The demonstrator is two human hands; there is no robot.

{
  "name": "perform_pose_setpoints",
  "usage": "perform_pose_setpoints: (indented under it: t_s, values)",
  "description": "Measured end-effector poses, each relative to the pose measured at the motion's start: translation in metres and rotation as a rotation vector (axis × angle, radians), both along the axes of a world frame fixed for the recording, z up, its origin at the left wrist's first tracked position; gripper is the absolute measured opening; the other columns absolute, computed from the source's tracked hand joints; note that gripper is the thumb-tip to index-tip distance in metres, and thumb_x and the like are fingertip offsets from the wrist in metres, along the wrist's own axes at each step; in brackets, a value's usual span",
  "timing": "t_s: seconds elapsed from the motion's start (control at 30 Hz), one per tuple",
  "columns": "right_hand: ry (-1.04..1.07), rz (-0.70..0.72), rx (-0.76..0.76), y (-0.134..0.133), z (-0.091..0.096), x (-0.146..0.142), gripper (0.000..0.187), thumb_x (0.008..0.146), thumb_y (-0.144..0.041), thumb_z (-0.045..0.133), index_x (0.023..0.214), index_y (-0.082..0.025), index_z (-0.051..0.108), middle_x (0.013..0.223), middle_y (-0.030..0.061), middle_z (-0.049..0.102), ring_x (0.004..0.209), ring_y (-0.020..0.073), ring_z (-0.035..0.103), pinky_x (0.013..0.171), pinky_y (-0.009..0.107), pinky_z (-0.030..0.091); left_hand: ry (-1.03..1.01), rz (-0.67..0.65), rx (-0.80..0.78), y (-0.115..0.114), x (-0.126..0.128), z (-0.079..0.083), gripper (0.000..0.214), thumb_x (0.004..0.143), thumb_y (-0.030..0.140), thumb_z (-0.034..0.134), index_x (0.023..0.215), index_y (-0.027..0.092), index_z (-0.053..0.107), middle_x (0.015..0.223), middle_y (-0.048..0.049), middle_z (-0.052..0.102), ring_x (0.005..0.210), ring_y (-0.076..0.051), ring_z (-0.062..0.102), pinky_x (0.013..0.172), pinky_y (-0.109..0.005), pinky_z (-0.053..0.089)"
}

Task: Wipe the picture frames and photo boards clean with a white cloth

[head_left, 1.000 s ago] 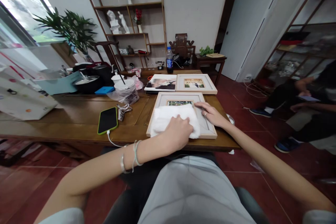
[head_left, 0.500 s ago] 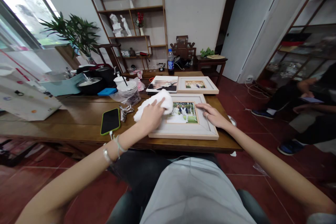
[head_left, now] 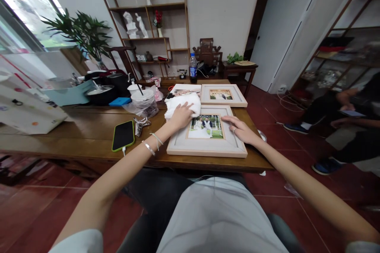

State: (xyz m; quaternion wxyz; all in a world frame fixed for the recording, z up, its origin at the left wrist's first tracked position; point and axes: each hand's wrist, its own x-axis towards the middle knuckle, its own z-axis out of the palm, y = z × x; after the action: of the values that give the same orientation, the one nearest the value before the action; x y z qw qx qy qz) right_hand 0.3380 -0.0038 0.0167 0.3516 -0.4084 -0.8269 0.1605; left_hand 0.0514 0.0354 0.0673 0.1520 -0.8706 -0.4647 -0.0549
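A pale wooden picture frame (head_left: 208, 148) with a photo of two people lies flat on the wooden table (head_left: 74, 138) in front of me. My left hand (head_left: 181, 118) presses a white cloth (head_left: 181, 102) onto the frame's upper left corner, fingers laid over the cloth. My right hand (head_left: 239, 127) rests flat on the frame's right border, fingers spread, holding nothing.
Two more framed pictures (head_left: 223, 95) lie just behind. A green-cased phone (head_left: 123, 135) on a cable, a metal clip, a lidded cup in a plastic bag (head_left: 142, 102), pots and a bottle (head_left: 192, 68) stand to the left and back. Another person sits at the right (head_left: 347, 118).
My left hand has swept the white cloth from the frame's lower middle up and left to its upper left corner, uncovering the photo. My right hand has stayed on the right border.
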Motion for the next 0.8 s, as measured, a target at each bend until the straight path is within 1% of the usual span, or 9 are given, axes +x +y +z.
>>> perform_pose_setpoints:
  t_s: [0.1, 0.2, 0.3, 0.4, 0.47, 0.57, 0.67, 0.73, 0.8]
  values:
    - [0.005, -0.005, -0.005, 0.001, 0.0, 0.0, 0.051, 0.073, -0.01, 0.042, 0.122, -0.021, 0.055, 0.129, 0.0069, 0.054, 0.123, 0.0243, 0.047, 0.106, 0.049, 0.034, 0.029, -0.023, 0.02, -0.004, 0.001, 0.002, 0.029, 0.087, 0.015, 0.041, 0.104, 0.014, 0.064, 0.135, -0.0111, 0.047, 0.124, -0.026, 0.04, 0.101, -0.042, 0.031]
    - [0.022, -0.004, 0.002, 0.001, -0.001, 0.0, 0.051, 0.073, -0.01, 0.043, 0.121, -0.023, 0.056, 0.128, 0.0059, 0.055, 0.122, 0.0246, 0.048, 0.105, 0.05, 0.034, 0.081, -0.041, 0.024, -0.018, 0.004, 0.005, 0.029, 0.087, 0.013, 0.039, 0.097, 0.012, 0.066, 0.119, -0.0143, 0.058, 0.114, -0.026, 0.048, 0.097, -0.041, 0.035]
    - [0.032, 0.004, 0.017, 0.001, -0.002, 0.0, 0.052, 0.073, -0.01, 0.043, 0.121, -0.025, 0.056, 0.128, 0.0052, 0.055, 0.122, 0.0248, 0.048, 0.105, 0.05, 0.034, 0.126, -0.08, -0.01, -0.046, 0.007, 0.009, 0.028, 0.087, 0.012, 0.038, 0.093, 0.011, 0.066, 0.104, -0.0149, 0.062, 0.101, -0.025, 0.055, 0.091, -0.039, 0.04]
    - [0.021, 0.01, 0.027, 0.002, -0.003, 0.0, 0.053, 0.073, -0.01, 0.043, 0.122, -0.023, 0.055, 0.128, 0.0063, 0.055, 0.122, 0.0248, 0.047, 0.105, 0.05, 0.034, 0.141, -0.126, -0.086, -0.086, 0.007, 0.015, 0.027, 0.087, 0.011, 0.039, 0.094, 0.011, 0.065, 0.097, -0.0141, 0.063, 0.09, -0.024, 0.059, 0.082, -0.035, 0.045]
    - [0.02, 0.012, 0.032, 0.002, -0.003, 0.0, 0.053, 0.073, -0.01, 0.043, 0.122, -0.024, 0.055, 0.128, 0.0061, 0.055, 0.122, 0.0248, 0.047, 0.105, 0.05, 0.034, 0.141, -0.163, -0.123, -0.113, 0.005, 0.017, 0.027, 0.087, 0.01, 0.039, 0.094, 0.012, 0.065, 0.101, -0.0143, 0.063, 0.091, -0.023, 0.06, 0.081, -0.034, 0.046]
    - [0.018, 0.013, 0.035, 0.001, -0.002, 0.0, 0.053, 0.073, -0.01, 0.042, 0.122, -0.024, 0.055, 0.128, 0.0057, 0.055, 0.122, 0.0247, 0.047, 0.105, 0.051, 0.034, 0.1, -0.213, -0.103, -0.138, 0.002, 0.015, 0.027, 0.086, 0.009, 0.041, 0.101, 0.013, 0.064, 0.123, -0.0153, 0.054, 0.106, -0.023, 0.056, 0.092, -0.035, 0.044]
    - [0.001, 0.012, 0.028, 0.0, -0.001, 0.0, 0.053, 0.073, -0.009, 0.042, 0.122, -0.024, 0.054, 0.129, 0.0059, 0.054, 0.123, 0.024, 0.047, 0.106, 0.05, 0.033, 0.06, -0.202, -0.081, -0.135, 0.0, 0.01, 0.026, 0.087, 0.012, 0.043, 0.101, 0.013, 0.064, 0.131, -0.0157, 0.049, 0.113, -0.024, 0.052, 0.097, -0.036, 0.041]
    - [-0.006, 0.017, 0.023, -0.001, 0.0, 0.0, 0.053, 0.073, -0.009, 0.042, 0.123, -0.023, 0.054, 0.129, 0.0064, 0.054, 0.123, 0.0237, 0.046, 0.106, 0.05, 0.033, 0.048, -0.189, -0.08, -0.121, 0.0, 0.008, 0.025, 0.088, 0.015, 0.043, 0.099, 0.013, 0.065, 0.129, -0.0164, 0.051, 0.115, -0.025, 0.052, 0.097, -0.037, 0.04]
    - [-0.005, 0.027, 0.02, -0.001, 0.0, 0.0, 0.052, 0.074, -0.01, 0.042, 0.123, -0.023, 0.054, 0.129, 0.0066, 0.054, 0.124, 0.0239, 0.046, 0.106, 0.05, 0.033, 0.03, -0.169, -0.09, -0.099, -0.001, 0.008, 0.026, 0.089, 0.019, 0.043, 0.1, 0.014, 0.065, 0.127, -0.0162, 0.052, 0.118, -0.026, 0.05, 0.098, -0.036, 0.039]
